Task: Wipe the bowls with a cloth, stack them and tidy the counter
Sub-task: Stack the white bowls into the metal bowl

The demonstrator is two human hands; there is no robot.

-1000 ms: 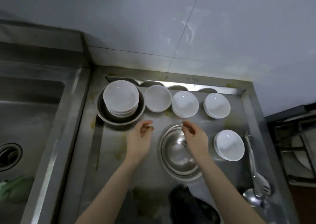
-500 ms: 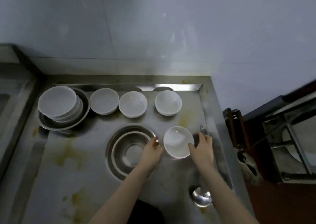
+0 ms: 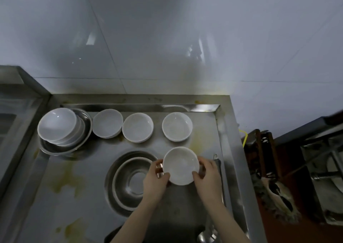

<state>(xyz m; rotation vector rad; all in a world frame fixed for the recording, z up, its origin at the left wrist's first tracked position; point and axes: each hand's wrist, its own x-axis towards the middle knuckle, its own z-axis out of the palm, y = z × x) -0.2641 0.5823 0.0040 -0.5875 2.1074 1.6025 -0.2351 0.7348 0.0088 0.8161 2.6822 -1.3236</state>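
Note:
A white bowl (image 3: pixel 181 165) sits at the right of the steel counter (image 3: pixel 74 196), held from both sides. My left hand (image 3: pixel 155 177) grips its left rim and my right hand (image 3: pixel 207 176) grips its right rim. Three more white bowls stand in a row behind: one (image 3: pixel 107 123), one (image 3: pixel 137 127) and one (image 3: pixel 177 126). A stack of white bowls (image 3: pixel 57 125) leans inside a steel basin (image 3: pixel 61 148) at the back left. No cloth can be made out for certain.
Nested steel mixing bowls (image 3: pixel 130 181) lie left of the held bowl. A metal utensil (image 3: pixel 218 166) lies along the counter's right edge, a ladle (image 3: pixel 206 237) at the front. Yellowish stains mark the counter. A sink is at the left, a stove at the right.
The view swung to the right. Both hands moved from the counter's middle to the right-hand bowl and closed on its rim.

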